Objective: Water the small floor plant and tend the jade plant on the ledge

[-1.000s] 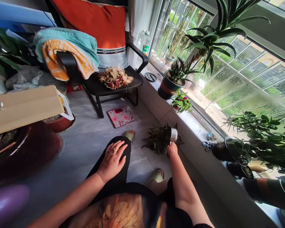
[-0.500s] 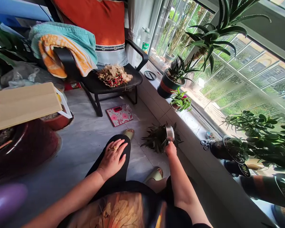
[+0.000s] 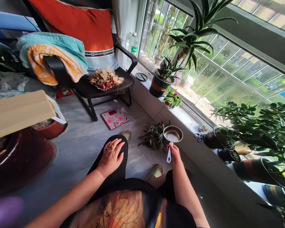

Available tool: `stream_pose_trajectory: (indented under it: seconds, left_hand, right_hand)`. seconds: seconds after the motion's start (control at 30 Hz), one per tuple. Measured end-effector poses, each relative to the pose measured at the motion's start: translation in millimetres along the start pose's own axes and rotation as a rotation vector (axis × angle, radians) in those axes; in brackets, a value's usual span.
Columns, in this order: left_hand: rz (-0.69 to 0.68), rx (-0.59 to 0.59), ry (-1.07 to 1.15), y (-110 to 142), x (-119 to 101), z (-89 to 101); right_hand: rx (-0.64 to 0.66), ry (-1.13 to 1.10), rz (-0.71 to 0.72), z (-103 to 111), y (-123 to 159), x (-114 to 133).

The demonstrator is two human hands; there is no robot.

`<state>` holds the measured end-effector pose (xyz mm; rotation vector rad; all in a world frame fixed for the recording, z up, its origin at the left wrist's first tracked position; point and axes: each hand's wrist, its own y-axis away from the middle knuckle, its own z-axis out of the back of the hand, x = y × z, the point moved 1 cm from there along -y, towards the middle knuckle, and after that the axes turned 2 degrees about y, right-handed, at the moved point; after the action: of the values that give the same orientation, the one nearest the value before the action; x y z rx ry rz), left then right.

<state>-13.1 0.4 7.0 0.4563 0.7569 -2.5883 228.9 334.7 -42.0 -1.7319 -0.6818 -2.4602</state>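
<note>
My right hand [image 3: 174, 153] grips the white handle of a small steel cup [image 3: 173, 134], which holds a pale liquid and tilts its open mouth towards me. Just left of the cup, a dark spiky succulent [image 3: 154, 136] sits low on the grey tile floor; its pot, if any, is hidden. My left hand [image 3: 110, 157] lies flat on my black-clad left thigh, holding nothing, with a ring on one finger.
A tiled window ledge [image 3: 188, 124] runs along the right, bearing potted succulents [image 3: 159, 86], scissors [image 3: 199, 137] and a jade plant [image 3: 258, 133]. A black chair [image 3: 125, 81] holds dried leaves [image 3: 105, 79]. A pink bathroom scale [image 3: 114, 118] lies on the floor.
The steel cup has turned from side-on to mouth-up, showing its liquid and white handle. My right hand has risen slightly. The whole view has shifted a little leftward.
</note>
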Motion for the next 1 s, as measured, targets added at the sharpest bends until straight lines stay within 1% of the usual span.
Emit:
stream_pose_trajectory:
  seconds: [0.1,0.23,0.3,0.37,0.47,0.53,0.57,0.6,0.67,0.73,0.8,0.83,0.9,0.93,1.0]
  left_hand:
    - [-0.036,-0.002,-0.038,-0.5,0.0,-2.2]
    - [-0.068,-0.009,-0.072,-1.2,-1.3,-4.8]
    - [-0.068,-0.013,-0.071,-1.0,-2.3,-5.4]
    - [-0.062,-0.022,-0.057,-0.7,-4.3,-4.8]
    - [-0.070,-0.045,0.030,-1.2,-13.2,-1.3]
    - [-0.062,-0.048,0.167,-2.8,-25.2,2.7]
    - [-0.046,-0.031,0.261,-4.1,-33.2,5.0]
    - [-0.023,0.004,0.366,-5.7,-42.0,7.4]
    - [0.027,0.118,0.575,-9.7,-61.1,13.0]
    - [0.077,0.206,0.729,-14.6,-78.1,20.7]
    - [0.165,0.226,0.816,-19.2,-90.0,31.8]
    - [0.232,0.220,0.840,-20.4,-93.9,39.0]
    - [0.386,0.200,0.868,-18.1,-98.6,56.8]
    - [0.462,0.185,0.871,-14.0,-99.5,67.1]
    - [0.550,0.164,0.865,0.6,-97.7,87.7]
  right_hand:
    - [0.031,-0.096,0.022,3.5,33.7,4.5]
    - [0.210,-0.279,0.054,6.0,74.9,12.3]
    - [0.294,-0.373,0.078,6.9,90.6,18.4]
    - [0.353,-0.444,0.108,5.9,102.1,26.6]
    - [0.394,-0.460,0.178,-5.5,113.6,44.0]
    - [0.419,-0.448,0.233,-22.6,120.6,59.1]
    - [0.436,-0.448,0.260,-33.9,124.9,67.4]
    - [0.455,-0.455,0.286,-46.7,129.7,75.8]
    - [0.488,-0.479,0.338,-74.9,141.0,91.9]
    - [0.514,-0.503,0.381,-103.2,153.0,106.3]
    - [0.571,-0.491,0.426,-126.6,165.6,119.5]
    - [0.624,-0.472,0.450,-134.9,172.8,125.8]
    - [0.765,-0.414,0.501,-141.8,189.3,136.6]
    - [0.846,-0.381,0.518,-140.0,197.8,140.2]
    - [0.951,-0.324,0.514,-127.9,209.0,141.0]
